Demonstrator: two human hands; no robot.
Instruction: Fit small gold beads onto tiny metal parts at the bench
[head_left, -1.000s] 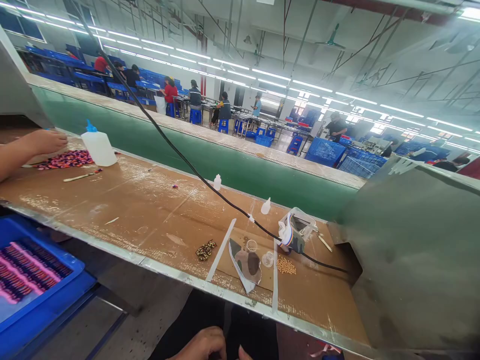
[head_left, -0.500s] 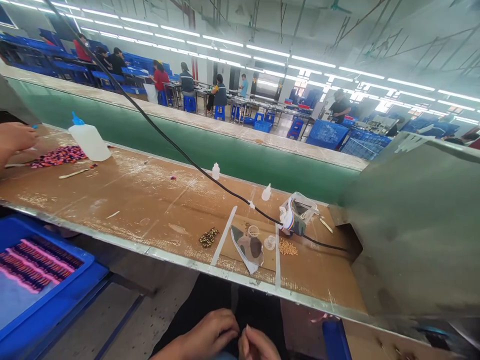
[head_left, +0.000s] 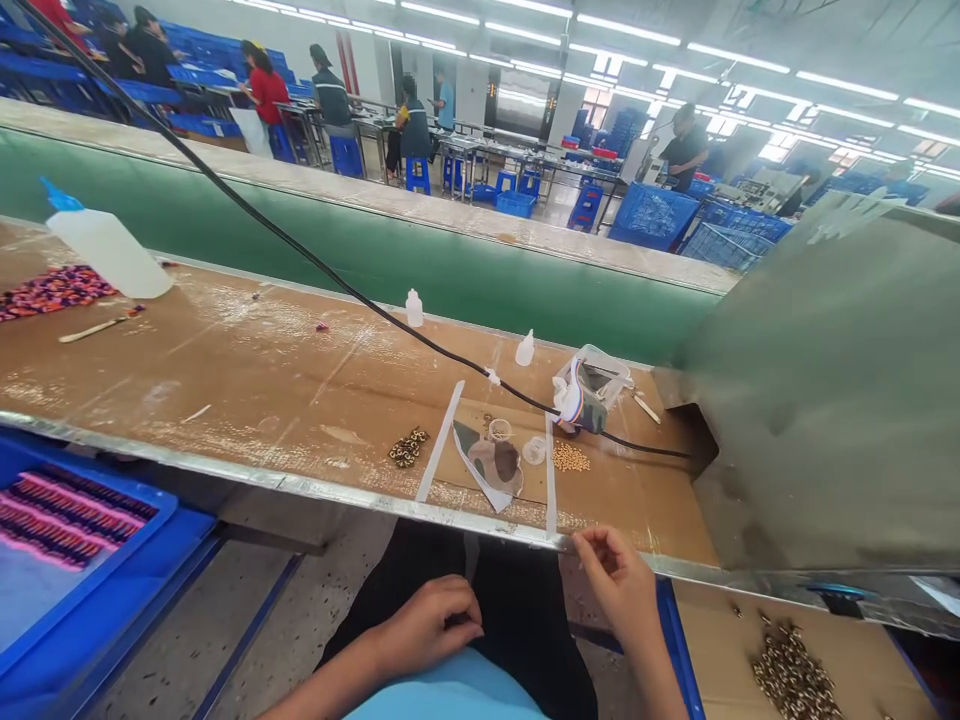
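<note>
- I can't make out whether the right hand [head_left: 611,565] has anything in it: its fingers curl inward, tips close to the thumb, and anything pinched there would be too small to see.
- The left hand [head_left: 442,618] is loosely curled above the lap, a gap showing between thumb and fingers; its palm is turned away from me.
- Part of the plastic tub [head_left: 607,372], beyond and right of the camouflage cloth [head_left: 495,463], is hidden by a patterned bundle [head_left: 589,405] and the black cable [head_left: 322,265].
- The blue tray [head_left: 679,650] of dark beads [head_left: 795,670], low to the right of the cloth, runs out of sight at the bottom.
- The cloth lies on the worktop [head_left: 337,375] between two pale strips, ahead and slightly left of the right hand, well apart from it, and ahead of the left hand.
- Tan beads [head_left: 571,457] sit in a loose heap just right of the cloth, ahead of the right hand; a small dark patterned pile [head_left: 409,447] is left of the cloth.
- The cloth's long axis slants from far left to near right, its white tip pointing at the worktop's near edge.
- Just beyond the cloth's right side, the clear cup [head_left: 535,450] stands near the tan beads.
</note>
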